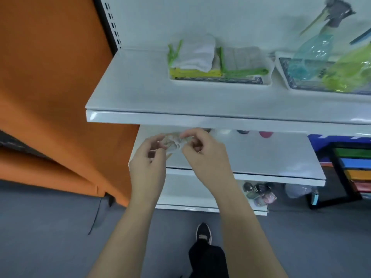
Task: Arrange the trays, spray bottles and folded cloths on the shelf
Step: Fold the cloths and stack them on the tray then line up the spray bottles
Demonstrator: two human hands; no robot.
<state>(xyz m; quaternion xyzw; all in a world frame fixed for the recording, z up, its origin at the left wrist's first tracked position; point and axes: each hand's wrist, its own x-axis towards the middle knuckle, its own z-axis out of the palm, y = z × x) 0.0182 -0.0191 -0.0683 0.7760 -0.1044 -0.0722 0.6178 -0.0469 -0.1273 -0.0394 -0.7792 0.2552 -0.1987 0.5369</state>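
Note:
My left hand [147, 157] and my right hand [204, 155] hold a small crumpled pale cloth [174, 142] between their fingertips, just below the front edge of the top shelf [140, 93]. On that shelf a white tray [269, 77] carries folded cloths [195, 55] in white, grey, yellow and green. To its right a second tray [281, 71] holds a blue spray bottle [313, 53] and a green spray bottle [349, 71], both leaning.
A lower white shelf [271, 155] sits behind my hands, with small dark and pink items at its back. Orange fabric [50, 77] hangs at the left. A rack of coloured drawers [353, 169] stands at the right. My shoe [203, 232] rests on the grey floor.

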